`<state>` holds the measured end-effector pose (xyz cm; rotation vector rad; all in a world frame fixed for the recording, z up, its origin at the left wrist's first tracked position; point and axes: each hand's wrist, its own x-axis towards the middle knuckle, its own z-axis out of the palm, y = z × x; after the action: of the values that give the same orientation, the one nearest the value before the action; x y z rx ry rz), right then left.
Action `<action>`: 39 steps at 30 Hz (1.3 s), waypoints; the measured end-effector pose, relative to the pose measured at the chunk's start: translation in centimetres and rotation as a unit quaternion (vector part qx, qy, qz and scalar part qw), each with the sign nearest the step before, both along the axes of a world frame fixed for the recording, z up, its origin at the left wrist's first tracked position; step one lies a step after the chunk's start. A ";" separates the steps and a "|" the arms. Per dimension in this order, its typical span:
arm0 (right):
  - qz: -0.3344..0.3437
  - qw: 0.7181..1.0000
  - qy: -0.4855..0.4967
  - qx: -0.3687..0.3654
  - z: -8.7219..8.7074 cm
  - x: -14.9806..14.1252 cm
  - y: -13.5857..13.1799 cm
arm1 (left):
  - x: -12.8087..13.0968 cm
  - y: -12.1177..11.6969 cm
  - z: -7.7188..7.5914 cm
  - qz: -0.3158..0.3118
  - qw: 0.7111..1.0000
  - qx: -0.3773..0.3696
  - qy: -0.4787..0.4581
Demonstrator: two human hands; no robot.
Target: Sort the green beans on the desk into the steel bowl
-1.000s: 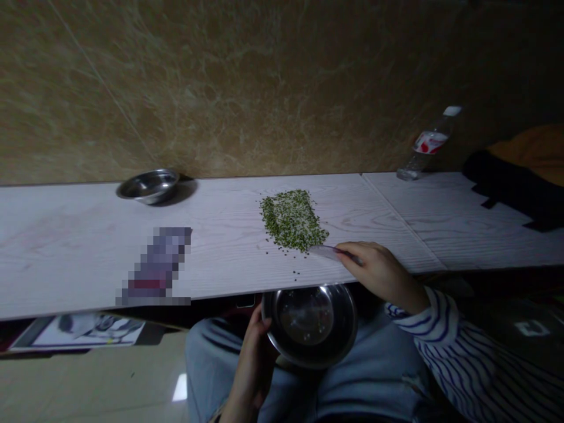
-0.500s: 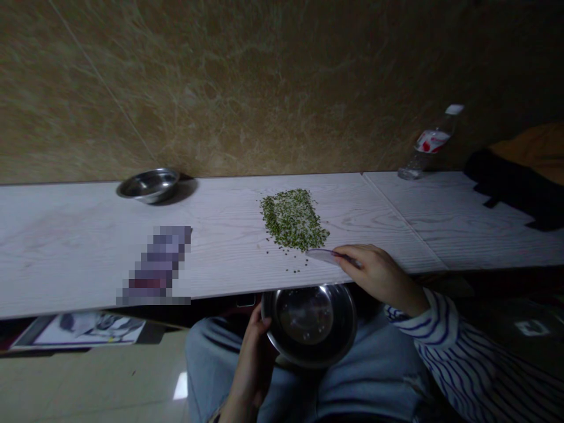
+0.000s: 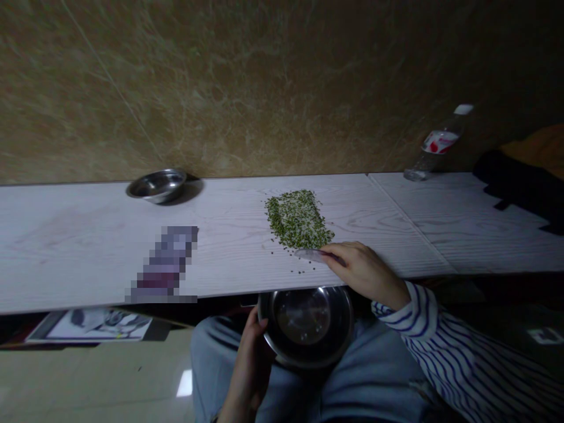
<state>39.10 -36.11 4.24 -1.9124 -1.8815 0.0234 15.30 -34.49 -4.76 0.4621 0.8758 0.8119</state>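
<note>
Small green beans [image 3: 299, 218] lie spread in a rough patch on the pale wood-grain table, with a few strays nearer the front edge. My right hand [image 3: 363, 267] is closed on a thin, flat, pale scraper-like tool [image 3: 311, 255], whose exact kind I cannot make out. Its far end lies along the near side of the bean patch. Below the table edge, a steel bowl [image 3: 304, 359] rests at my lap. My left hand [image 3: 254, 341] grips its left rim, thumb on the edge and the other fingers mostly hidden. Some clear drops or shiny spots show inside the bowl.
A second, shallow steel bowl [image 3: 157, 187] stands at the back left. A blurred-out flat item [image 3: 166, 261] lies on the left. A plastic bottle [image 3: 436, 144] and dark cloth [image 3: 515, 182] are at the right, by the marbled wall [image 3: 247, 88].
My right hand has moved the flat tool slightly left along the near edge of the beans. The view has shifted a little; the left hand still holds the bowl.
</note>
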 end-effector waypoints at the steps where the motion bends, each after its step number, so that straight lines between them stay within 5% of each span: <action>1: -0.001 1.000 -0.002 0.004 0.0 -0.1 0.2 | 0.0 0.0 0.1 -0.001 1.000 0.003 0.002; 25: 0.000 1.000 0.004 -0.007 0.1 -1.5 2.7 | -0.9 0.9 -1.1 0.030 0.999 -0.003 -0.010; 39: 0.024 0.999 0.006 -0.023 0.1 -1.8 3.5 | -1.1 1.0 -0.1 0.043 0.998 -0.021 -0.029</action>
<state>37.31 -32.60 4.33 -1.8930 -1.9337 0.0930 14.18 -33.53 -4.82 0.3647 0.8625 0.8791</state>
